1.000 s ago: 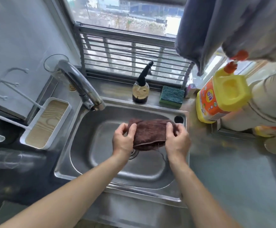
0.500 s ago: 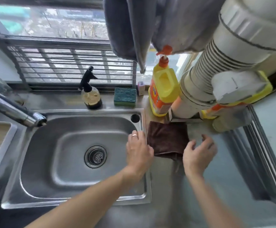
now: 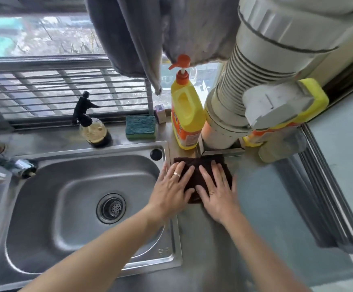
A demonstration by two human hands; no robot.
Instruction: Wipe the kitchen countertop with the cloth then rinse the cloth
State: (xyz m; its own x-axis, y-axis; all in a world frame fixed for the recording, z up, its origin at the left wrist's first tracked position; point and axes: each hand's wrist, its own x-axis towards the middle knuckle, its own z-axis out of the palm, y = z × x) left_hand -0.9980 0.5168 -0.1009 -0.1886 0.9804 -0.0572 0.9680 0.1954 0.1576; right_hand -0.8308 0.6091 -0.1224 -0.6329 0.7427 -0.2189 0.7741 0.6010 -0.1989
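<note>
- Steel runs across the whole scene: you stand at a kitchen countertop [image 3: 266, 218] under a barred window, with grey towels [image 3: 150, 34] hanging down from above at the far side.
- Your sink [image 3: 169, 245] fills the left half, its drain strainer [image 3: 111, 208] in the middle of the basin and the faucet [image 3: 7, 167] reaching in from the far left; no water shows running.
- To the far right, a wide ribbed pipe [image 3: 245, 81] comes down to the counter, with a yellow detergent bottle [image 3: 186, 114] just to its left and a green sponge [image 3: 141, 127] further left on the sill ledge.
- You have the brown cloth [image 3: 201, 167] lying flat on the counter just right of the sink rim, its far edge near the base of the pipe.
- Your left hand [image 3: 171, 190] lies spread on the cloth's left part, fingers straight and pressing down, a ring on one finger; part of the palm sits over the sink rim.
- Your right hand [image 3: 215, 190] lies spread the same way on the cloth's right part, touching it with flat fingers.
- You look to be at the start of the wiping step; rinsing is not yet due.
- Next, I judge, you need to keep both palms pressed down and slide the cloth toward you and rightward over the bare counter, steering around the bottle and the pipe base so that nothing tips.
</note>
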